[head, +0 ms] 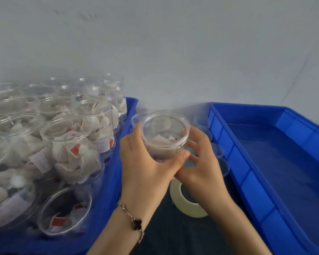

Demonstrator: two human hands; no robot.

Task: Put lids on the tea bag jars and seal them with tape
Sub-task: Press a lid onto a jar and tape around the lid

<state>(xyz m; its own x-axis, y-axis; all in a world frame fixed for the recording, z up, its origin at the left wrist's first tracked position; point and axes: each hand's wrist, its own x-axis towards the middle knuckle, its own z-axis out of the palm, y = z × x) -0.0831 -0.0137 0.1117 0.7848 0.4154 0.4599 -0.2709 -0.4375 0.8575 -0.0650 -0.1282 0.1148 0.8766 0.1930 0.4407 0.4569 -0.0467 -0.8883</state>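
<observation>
A clear plastic jar (164,133) holding tea bags stands open in the middle, with no lid on it. My left hand (145,162) grips its left side, thumb curled across the front. My right hand (201,162) curls round the jar's right side, its fingers spread. A roll of pale tape (186,201) lies flat on the dark surface just below both hands, partly hidden by my right wrist. Clear lids (217,151) lie stacked behind my right hand, against the right bin.
A blue bin (114,162) at the left holds several open jars of tea bags (72,144). An empty blue bin (284,162) fills the right side. A pale wall stands behind. Dark surface (173,236) shows between the bins.
</observation>
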